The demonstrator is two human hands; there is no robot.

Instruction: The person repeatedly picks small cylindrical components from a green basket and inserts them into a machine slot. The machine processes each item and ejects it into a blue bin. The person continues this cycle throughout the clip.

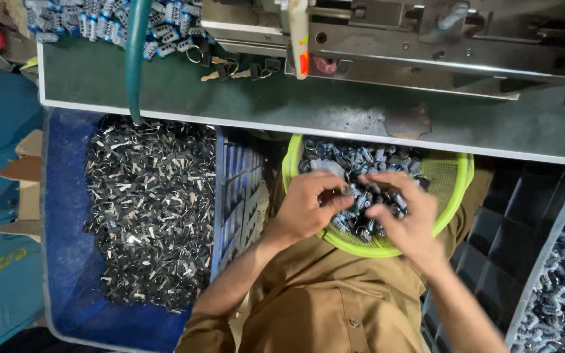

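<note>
Below, both hands (354,212) pinching small metal parts (361,196) in green basket (456,180), blue crate (67,261) alongside.

Lime-green basket (456,176) holds silver-and-blue parts (361,163); the crate (67,261) is deep blue, its keys (152,209) black and silver; bench (295,104) dark green, shirt (322,301) khaki brown.

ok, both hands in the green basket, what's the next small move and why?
Probably lift one small metal part clear of the pile. Both the left hand and right hand sit in the green basket, fingertips meeting on the loose parts; whether one is firmly pinched is unclear.
</note>
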